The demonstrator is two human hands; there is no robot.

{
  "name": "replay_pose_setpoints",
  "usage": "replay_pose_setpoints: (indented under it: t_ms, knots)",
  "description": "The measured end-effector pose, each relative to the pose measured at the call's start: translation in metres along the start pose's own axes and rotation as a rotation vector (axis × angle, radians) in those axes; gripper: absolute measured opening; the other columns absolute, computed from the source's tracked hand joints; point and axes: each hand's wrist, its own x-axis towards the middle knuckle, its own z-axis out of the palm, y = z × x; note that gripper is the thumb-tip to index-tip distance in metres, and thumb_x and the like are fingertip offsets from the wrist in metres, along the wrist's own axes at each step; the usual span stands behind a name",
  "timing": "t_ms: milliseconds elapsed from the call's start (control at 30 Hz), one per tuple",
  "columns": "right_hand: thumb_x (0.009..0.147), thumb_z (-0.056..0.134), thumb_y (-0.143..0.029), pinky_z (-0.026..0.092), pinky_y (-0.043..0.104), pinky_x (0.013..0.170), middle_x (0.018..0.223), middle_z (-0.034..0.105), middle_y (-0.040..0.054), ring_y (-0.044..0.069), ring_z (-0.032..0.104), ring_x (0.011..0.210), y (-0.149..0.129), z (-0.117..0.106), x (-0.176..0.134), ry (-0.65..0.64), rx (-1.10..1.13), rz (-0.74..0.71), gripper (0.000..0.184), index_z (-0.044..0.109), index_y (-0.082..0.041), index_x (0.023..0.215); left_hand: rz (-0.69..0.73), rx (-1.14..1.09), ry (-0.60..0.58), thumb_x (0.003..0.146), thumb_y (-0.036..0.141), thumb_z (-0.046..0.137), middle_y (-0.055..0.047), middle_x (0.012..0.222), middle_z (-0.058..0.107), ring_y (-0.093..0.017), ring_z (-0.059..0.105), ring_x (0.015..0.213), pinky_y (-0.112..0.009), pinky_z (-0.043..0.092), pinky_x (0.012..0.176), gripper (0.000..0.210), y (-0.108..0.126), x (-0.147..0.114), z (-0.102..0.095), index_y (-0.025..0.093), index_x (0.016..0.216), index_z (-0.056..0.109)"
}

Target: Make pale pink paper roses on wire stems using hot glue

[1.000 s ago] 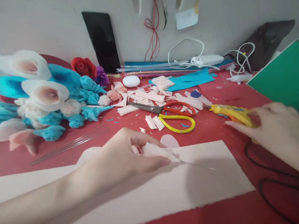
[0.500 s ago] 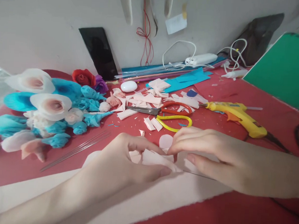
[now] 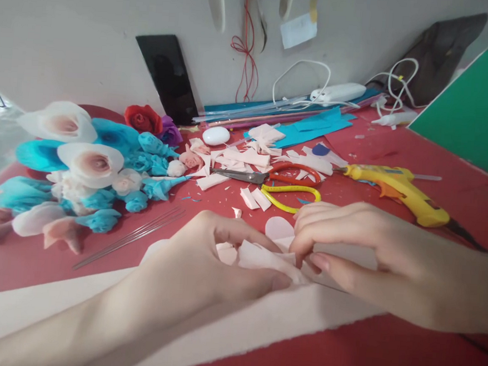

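Note:
Pale pink crepe paper, gathered into a flower (image 3: 266,257), lies on its side in my left hand (image 3: 205,258), whose thumb and forefinger close round it. The bent fingers of my right hand (image 3: 372,259) come together at the flower's right end, hiding the exact pinch point. From under them a thin wire stem (image 3: 332,288) runs right. A long pale pink crepe sheet (image 3: 267,324) lies beneath both hands. Just beyond the fingers is a rounded pale petal piece (image 3: 280,228). Scissors (image 3: 256,177) with one red and one yellow handle rest behind my hands.
Finished blue, white and pink paper flowers (image 3: 89,164) pile up at left, beside several thin wires (image 3: 129,239). Pink paper scraps (image 3: 246,158) litter the middle. A yellow glue gun (image 3: 398,188) lies right, before a green board (image 3: 475,110). A phone (image 3: 168,77) leans on the wall.
The camera view has shifted slightly, so the background sits a little higher and further right. Both hands keep their place at the flower, with the right fingers bent a little differently.

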Motion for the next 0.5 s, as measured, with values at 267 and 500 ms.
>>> replay_pose_setpoints:
  t_ms: [267,500]
  knots:
    - [0.084,0.048,-0.012,0.042,0.017,0.064,0.081,0.059,-0.0052,0.007,0.055,0.075,0.0012,0.0006,0.0017,0.126,-0.012,-0.132,0.016,0.061,-0.022,0.086,0.028,-0.043,0.086,0.057,0.038,0.07,0.004,0.059,0.069,-0.016,0.062,0.059,-0.021,0.047,0.053,0.011,-0.0017,0.0013,0.005,0.028,0.06,0.074]
    - [0.082,0.052,-0.013,0.044,0.018,0.062,0.079,0.061,-0.0049,0.008,0.056,0.072,0.0003,0.0002,0.0,0.164,0.026,-0.127,0.015,0.063,-0.022,0.087,0.003,-0.071,0.095,0.056,0.039,0.07,0.004,0.06,0.069,-0.017,0.063,0.061,-0.022,0.049,0.055,0.013,0.0,0.0001,0.0048,0.028,0.061,0.074]
